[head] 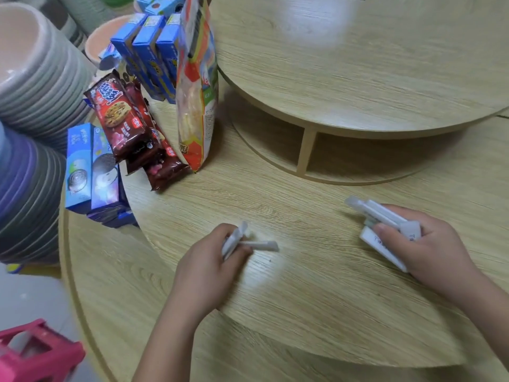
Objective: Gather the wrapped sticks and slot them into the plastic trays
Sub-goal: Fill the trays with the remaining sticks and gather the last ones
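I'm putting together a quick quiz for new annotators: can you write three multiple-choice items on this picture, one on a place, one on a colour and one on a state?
1. Where do the snack packs stand?
A. in a drawer
B. on the round wooden table, at its left side
C. on a shelf

2. What colour are the wrapped sticks?
A. white
B. red
C. green

3. What is the right hand doing?
A. lying flat and empty
B. pointing
C. gripping a bundle of wrapped sticks

Answers: 1 B, the packs rest on the tabletop near its left rim; 2 A, the wrappers held in the left hand and in the right are white; 3 C, its fingers curl round the bundle.
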The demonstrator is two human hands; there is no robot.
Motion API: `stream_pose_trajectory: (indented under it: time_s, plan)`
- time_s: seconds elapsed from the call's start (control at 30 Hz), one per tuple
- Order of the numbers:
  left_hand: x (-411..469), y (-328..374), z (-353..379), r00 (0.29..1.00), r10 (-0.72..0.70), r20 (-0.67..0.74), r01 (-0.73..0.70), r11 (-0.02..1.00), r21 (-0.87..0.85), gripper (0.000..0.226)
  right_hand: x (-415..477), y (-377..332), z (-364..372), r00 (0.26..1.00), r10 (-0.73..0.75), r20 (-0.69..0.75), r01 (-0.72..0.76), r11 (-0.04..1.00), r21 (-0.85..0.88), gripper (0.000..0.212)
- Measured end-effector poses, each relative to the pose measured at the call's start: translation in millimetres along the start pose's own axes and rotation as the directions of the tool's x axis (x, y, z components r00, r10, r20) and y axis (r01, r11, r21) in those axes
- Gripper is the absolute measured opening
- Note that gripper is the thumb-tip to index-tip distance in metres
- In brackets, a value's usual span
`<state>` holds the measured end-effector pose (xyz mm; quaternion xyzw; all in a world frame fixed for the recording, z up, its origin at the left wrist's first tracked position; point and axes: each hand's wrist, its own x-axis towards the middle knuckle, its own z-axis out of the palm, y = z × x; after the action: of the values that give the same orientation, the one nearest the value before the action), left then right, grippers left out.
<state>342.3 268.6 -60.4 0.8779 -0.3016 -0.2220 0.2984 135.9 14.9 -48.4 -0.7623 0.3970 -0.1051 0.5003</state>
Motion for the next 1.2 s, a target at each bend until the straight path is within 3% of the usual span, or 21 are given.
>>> stream_pose_trajectory:
  time_s: [0.13, 0.27, 0.37, 0.67, 0.77, 1.2]
  plan:
    - [-8, 20, 16, 1.0, -0.004, 0.01, 0.006, 0.965, -0.261, 0.022, -9, -1, 2, 0.998, 0.028, -0.053, -0.026, 0.998, 0.054, 0.027]
    - [-29, 69, 47, 0.996, 0.034, 0.08, -0.004, 0.935, -0.356, 0.036, -42, -11, 5, 0.993, 0.025, -0.114, -0.005, 0.985, 0.17, 0.033]
    - [-58, 124, 67, 0.976, 0.069, 0.207, 0.026, 0.906, -0.423, 0.035, -86, -22, -16, 0.98, 0.088, -0.176, -0.036, 0.96, 0.277, 0.028]
    - [-161, 287, 109, 0.878, 0.175, 0.445, 0.088, 0.856, -0.509, 0.025, -218, -9, -166, 0.916, 0.196, -0.351, -0.047, 0.92, 0.389, 0.033]
    - [-184, 345, 139, 0.851, 0.22, 0.477, 0.061, 0.861, -0.505, 0.024, -254, 18, -217, 0.887, 0.239, -0.394, -0.042, 0.894, 0.446, 0.038]
    - [-276, 554, 308, 0.774, 0.272, 0.572, 0.057, 0.87, -0.491, 0.04, -363, 137, -441, 0.705, 0.422, -0.57, -0.109, 0.859, 0.501, 0.02]
